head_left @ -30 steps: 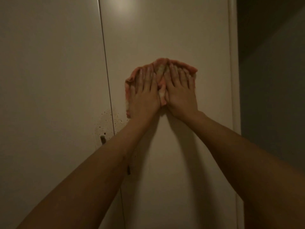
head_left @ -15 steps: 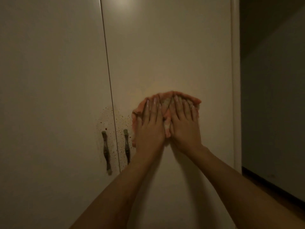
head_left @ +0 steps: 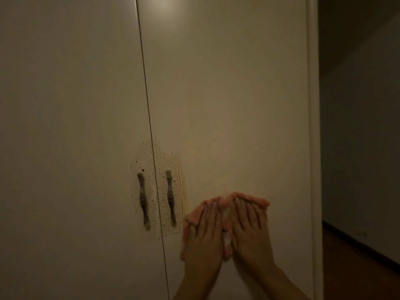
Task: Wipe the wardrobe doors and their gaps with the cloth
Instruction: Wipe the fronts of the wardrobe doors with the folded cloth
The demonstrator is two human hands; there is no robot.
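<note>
A pink cloth (head_left: 256,201) lies flat against the right wardrobe door (head_left: 238,105), low and right of the handles. My left hand (head_left: 204,237) and my right hand (head_left: 251,232) press it side by side with straight fingers pointing up. The cloth shows above my fingertips and at my left hand's left edge. The left wardrobe door (head_left: 69,126) meets the right one at a thin dark gap (head_left: 149,118). Brown specks (head_left: 161,187) cover both doors around the handles.
Two dark metal handles (head_left: 142,200) (head_left: 171,198) flank the gap. The wardrobe's right edge trim (head_left: 313,126) runs top to bottom. Beyond it are a dark wall (head_left: 363,148) and a strip of wooden floor (head_left: 355,269).
Both hands have slid the cloth down the right door, from above the handles to beside their lower ends. Both handles have come into view.
</note>
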